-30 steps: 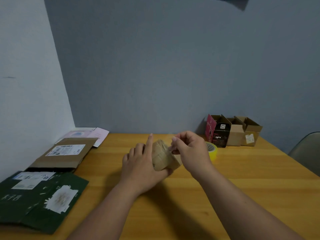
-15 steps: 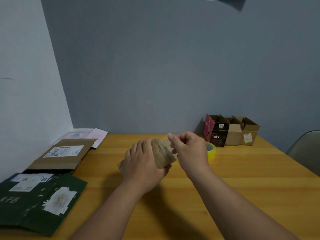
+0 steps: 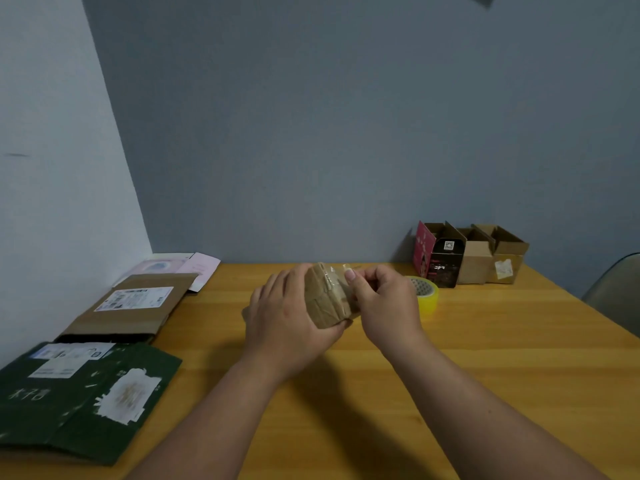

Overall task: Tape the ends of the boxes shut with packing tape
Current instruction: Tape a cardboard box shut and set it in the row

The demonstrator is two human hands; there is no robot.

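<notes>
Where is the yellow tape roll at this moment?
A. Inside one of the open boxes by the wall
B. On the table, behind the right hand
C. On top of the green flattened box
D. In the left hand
B: the yellow tape roll lies on the wooden table, just beyond the right hand, in front of the open boxes; the left hand holds the small brown box.

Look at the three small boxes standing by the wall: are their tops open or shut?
Open. The three small boxes stand upright with their top flaps raised, and the dark inside shows. No tape across them is visible.
</notes>
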